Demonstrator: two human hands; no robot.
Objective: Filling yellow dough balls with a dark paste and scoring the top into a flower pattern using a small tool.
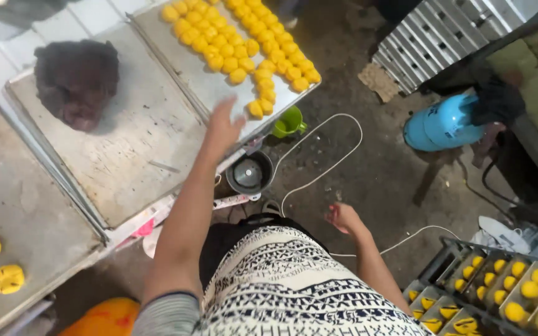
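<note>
Head view: at ten o'clock the worktop point(7, 62) carries a bare metal tray point(126, 149) with a dark dough lump point(76, 81). At twelve o'clock lies the tray of yellow dough balls point(182, 68); the left hand point(222, 127) reaches its near edge, fingers spread, empty. At five o'clock the right hand point(344, 218) hangs loosely curled, holding nothing.

My left hand point(222, 127) is smeared by motion, so I can't tell whether its fingers are spread or curled. The tray of yellow dough balls point(207, 87) runs off the top edge. The tray of flattened yellow pieces point(32, 218) is cut by the left edge. The rack of filled tins point(449, 255) leaves the frame at the bottom right corner. My patterned top point(287, 286) hides my legs.
</note>
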